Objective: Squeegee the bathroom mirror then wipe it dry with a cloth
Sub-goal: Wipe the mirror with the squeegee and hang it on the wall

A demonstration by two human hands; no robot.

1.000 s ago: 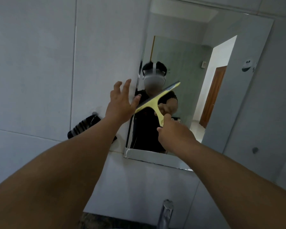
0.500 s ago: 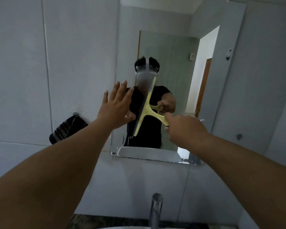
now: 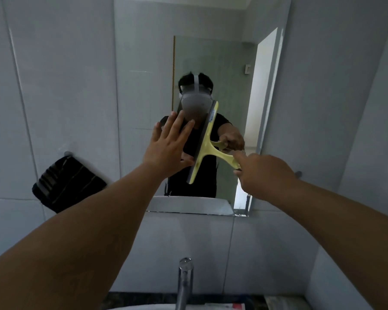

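The wall mirror [image 3: 143, 63] fills the middle of the view and reflects me and a doorway. My right hand [image 3: 262, 173] grips the handle of a yellow squeegee [image 3: 205, 144], whose dark blade stands almost upright against the glass. My left hand [image 3: 168, 144] is spread flat, fingers apart, just left of the blade and close to or on the mirror; whether it touches I cannot tell. It holds nothing. A dark striped cloth [image 3: 67, 184] hangs on a wall hook left of the mirror.
A chrome tap [image 3: 184, 280] rises at the bottom centre above the basin edge [image 3: 143, 306]. Grey wall tiles [image 3: 54, 86] surround the mirror. A small knob [image 3: 298, 174] sticks out of the right wall.
The squeegee blade has turned from slanted to nearly upright and moved right across the mirror. My left hand has opened flatter and shifted right. My view has swung so that the mirror sits centred.
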